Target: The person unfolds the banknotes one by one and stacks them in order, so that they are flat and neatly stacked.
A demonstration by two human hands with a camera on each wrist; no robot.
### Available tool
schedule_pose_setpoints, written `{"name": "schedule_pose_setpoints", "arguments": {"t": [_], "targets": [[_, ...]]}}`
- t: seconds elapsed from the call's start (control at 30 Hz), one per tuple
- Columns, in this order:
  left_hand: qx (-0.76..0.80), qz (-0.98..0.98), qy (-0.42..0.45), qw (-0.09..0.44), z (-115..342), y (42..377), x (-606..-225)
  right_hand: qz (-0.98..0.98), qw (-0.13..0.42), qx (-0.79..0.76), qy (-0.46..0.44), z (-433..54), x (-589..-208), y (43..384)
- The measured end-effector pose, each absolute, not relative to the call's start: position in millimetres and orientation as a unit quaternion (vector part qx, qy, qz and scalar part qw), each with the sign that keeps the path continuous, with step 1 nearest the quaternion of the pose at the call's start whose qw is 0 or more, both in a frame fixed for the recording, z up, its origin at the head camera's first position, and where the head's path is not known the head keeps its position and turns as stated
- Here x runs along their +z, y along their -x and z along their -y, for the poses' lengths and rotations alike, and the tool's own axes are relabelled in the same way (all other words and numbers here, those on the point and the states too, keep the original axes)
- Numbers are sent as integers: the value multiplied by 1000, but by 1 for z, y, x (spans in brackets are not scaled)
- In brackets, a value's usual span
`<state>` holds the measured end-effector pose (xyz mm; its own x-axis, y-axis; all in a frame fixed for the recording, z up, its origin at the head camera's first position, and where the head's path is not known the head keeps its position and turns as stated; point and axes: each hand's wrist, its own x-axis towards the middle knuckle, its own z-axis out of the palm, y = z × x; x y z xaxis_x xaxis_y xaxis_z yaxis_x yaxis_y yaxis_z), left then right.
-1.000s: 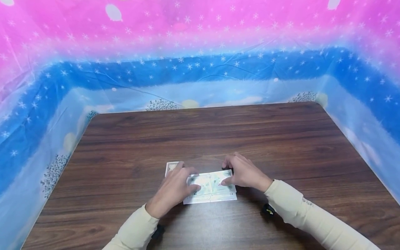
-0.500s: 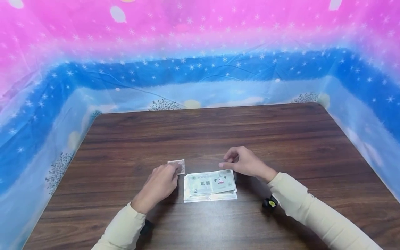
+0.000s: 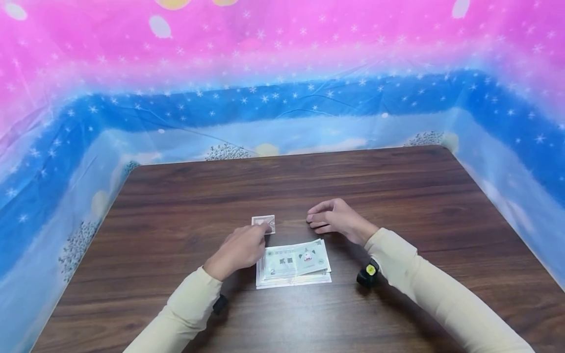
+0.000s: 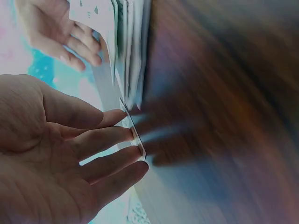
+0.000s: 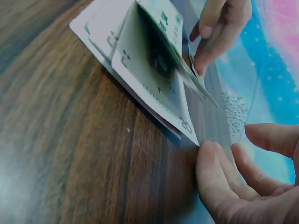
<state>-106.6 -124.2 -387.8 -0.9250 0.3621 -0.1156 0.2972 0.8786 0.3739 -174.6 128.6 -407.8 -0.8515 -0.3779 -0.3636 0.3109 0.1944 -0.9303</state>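
Note:
A stack of pale green banknotes (image 3: 293,262) lies on the table in front of me, its top note skewed over the others. In the right wrist view the upper banknote (image 5: 163,21) bends up from those under it. Beyond the stack's far left corner is a small, squarish printed paper (image 3: 263,219), flat on the wood. My left hand (image 3: 240,247) reaches over to it with extended fingers, and the fingertips (image 4: 138,150) touch its edge. My right hand (image 3: 342,221) hovers past the stack's far right corner, fingers loosely bent, holding nothing.
The dark wood table (image 3: 375,186) stretches out on all sides of the stack. A pink and blue snowflake cloth (image 3: 282,98) hangs around its far and side edges. A black wrist device (image 3: 367,274) is under my right sleeve.
Both hands have come off the banknote stack. My left hand has shifted to the small paper, which has slid right and away from me. My right hand has moved slightly farther out.

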Motion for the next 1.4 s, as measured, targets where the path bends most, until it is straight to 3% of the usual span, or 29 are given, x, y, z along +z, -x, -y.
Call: {"name": "schedule_pose_setpoints", "arguments": {"t": [0.2,0.47,1.4], "targets": [[187,-955,-196,118,107,115,-386,-679,317,-662,13,-124,-409,181],[192,-944,-219,156,88,120,-384,-654,338,-676,21,-118,-407,178],[251,-927,-224,163,79,119,-386,-610,310,-728,-31,-115,-406,175]]}}
